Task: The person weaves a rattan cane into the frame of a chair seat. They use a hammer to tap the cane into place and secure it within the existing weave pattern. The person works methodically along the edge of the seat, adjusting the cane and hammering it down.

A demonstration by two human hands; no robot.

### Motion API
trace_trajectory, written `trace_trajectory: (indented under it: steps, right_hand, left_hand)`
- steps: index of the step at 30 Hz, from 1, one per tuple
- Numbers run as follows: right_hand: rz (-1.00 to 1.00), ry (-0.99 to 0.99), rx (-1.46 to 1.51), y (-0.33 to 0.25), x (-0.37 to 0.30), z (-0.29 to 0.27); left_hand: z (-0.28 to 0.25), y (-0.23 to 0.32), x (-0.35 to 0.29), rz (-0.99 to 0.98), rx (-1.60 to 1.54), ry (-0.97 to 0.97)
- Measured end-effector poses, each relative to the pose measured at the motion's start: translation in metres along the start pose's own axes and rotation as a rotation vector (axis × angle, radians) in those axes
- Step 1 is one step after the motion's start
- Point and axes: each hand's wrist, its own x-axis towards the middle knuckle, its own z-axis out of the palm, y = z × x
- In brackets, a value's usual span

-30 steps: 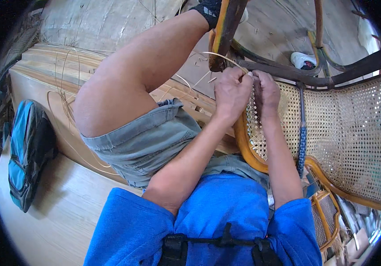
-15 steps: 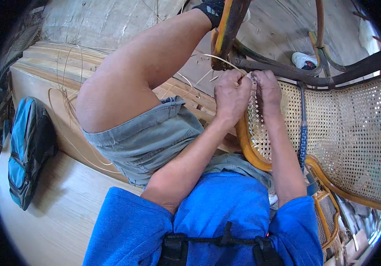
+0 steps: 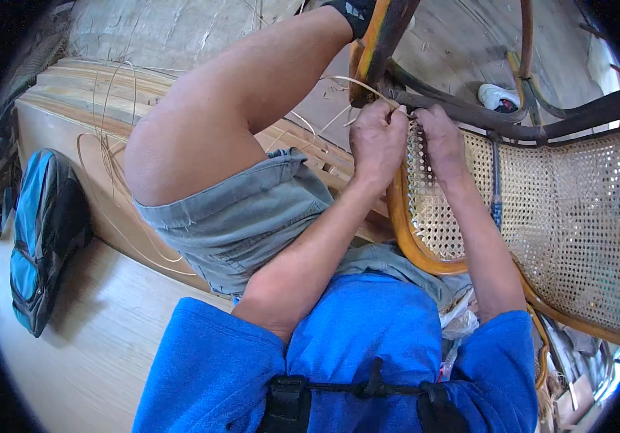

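A wooden chair frame [image 3: 400, 234] lies tipped in front of me, with an openwork woven cane panel [image 3: 555, 195] set in its curved, orange-brown rim. My left hand [image 3: 380, 144] is closed at the panel's far left corner, pinching a thin pale cane strand [image 3: 346, 79] that arcs out to the left past the chair leg. Just to its right, my right hand [image 3: 441, 141] is closed over the edge of the weave, thumb and finger pressed together. Whatever those fingertips hold is too small to make out. A narrow gap separates the two hands.
Loose cane strands [image 3: 111, 162] loop over the wooden bench at left. A blue and black backpack [image 3: 39, 238] lies there too. Dark chair rails [image 3: 461, 112] cross beyond my hands, and a white shoe [image 3: 496, 95] shows on the floor past them.
My hands were touching and now stand slightly apart, the right one shifted a little to the right. The chair has shifted slightly in view.
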Motion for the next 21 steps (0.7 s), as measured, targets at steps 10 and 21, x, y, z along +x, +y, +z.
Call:
trace_trajectory:
  steps: [10, 21]
  right_hand:
    - [-0.001, 0.233, -0.206, 0.005, -0.006, -0.017]
    - [0.588, 0.01, -0.462, 0.037, -0.136, -0.113]
  left_hand:
    - [0.0, -0.03, 0.015, 0.009, 0.311, 0.15]
    - [-0.003, -0.026, 0.011, 0.05, 0.399, 0.107]
